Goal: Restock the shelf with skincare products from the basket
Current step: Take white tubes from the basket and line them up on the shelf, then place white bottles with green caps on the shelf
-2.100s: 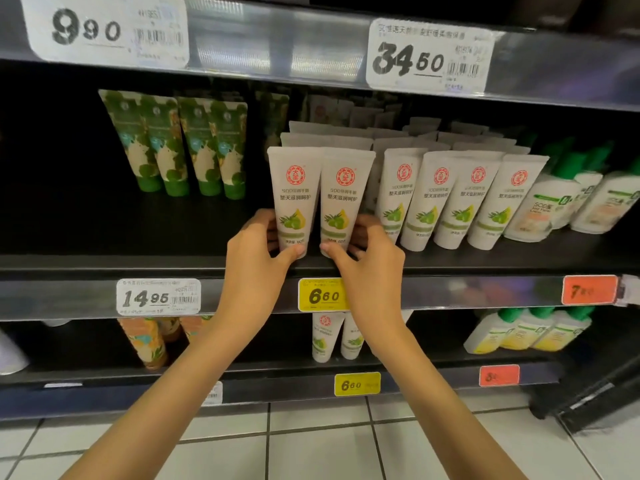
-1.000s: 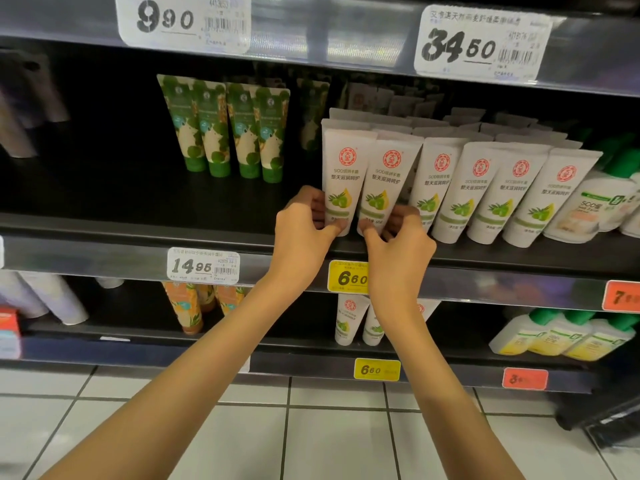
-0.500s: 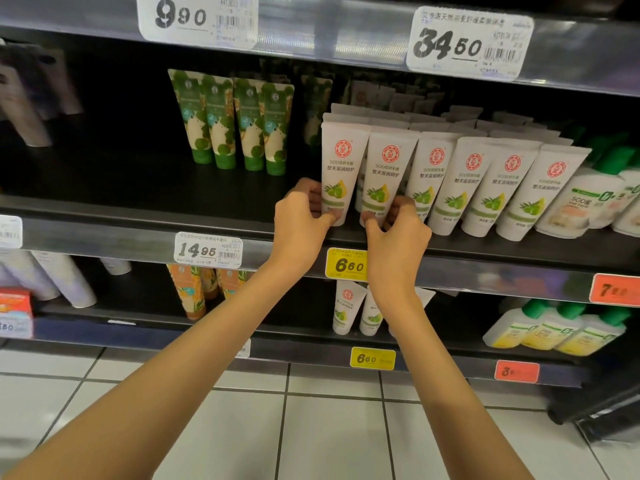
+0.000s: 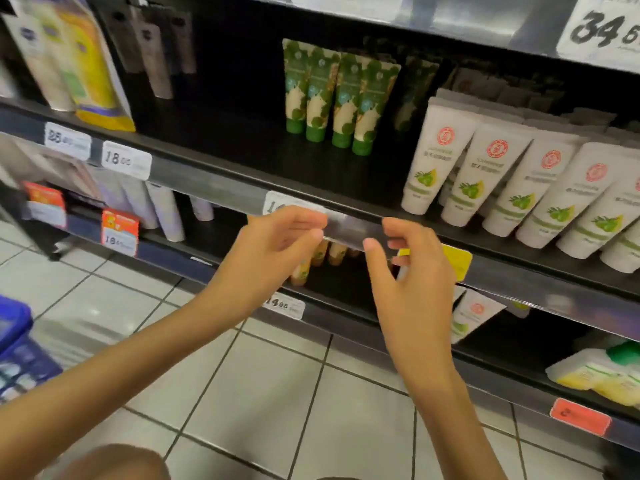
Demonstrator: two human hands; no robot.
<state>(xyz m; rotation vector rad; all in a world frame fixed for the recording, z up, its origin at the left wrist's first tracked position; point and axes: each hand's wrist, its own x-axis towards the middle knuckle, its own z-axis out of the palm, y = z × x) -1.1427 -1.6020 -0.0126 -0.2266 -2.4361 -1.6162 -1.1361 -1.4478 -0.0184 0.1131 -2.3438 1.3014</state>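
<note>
Right now both hands hang in front of the shelf edge and hold nothing. The left hand has loose, relaxed fingers, just in front of the clear strip on the edge. The right hand is loose too, with the thumb up, and it hides part of a yellow price tag. The 2 hands are near each other but do not touch.

The white tubes stand on the shelf to the right of the hands, cap down, side by side in a row, with more rows behind them. Each has a red round mark and a green fruit picture. To their left, farther back, stand 4 green tubes, apart from the white ones.

The blue basket sits low at the left edge, well apart from both hands. What is in it is too blurry to tell.

Under the hands is a lower shelf with a white price tag. The floor has pale square tiles.
</note>
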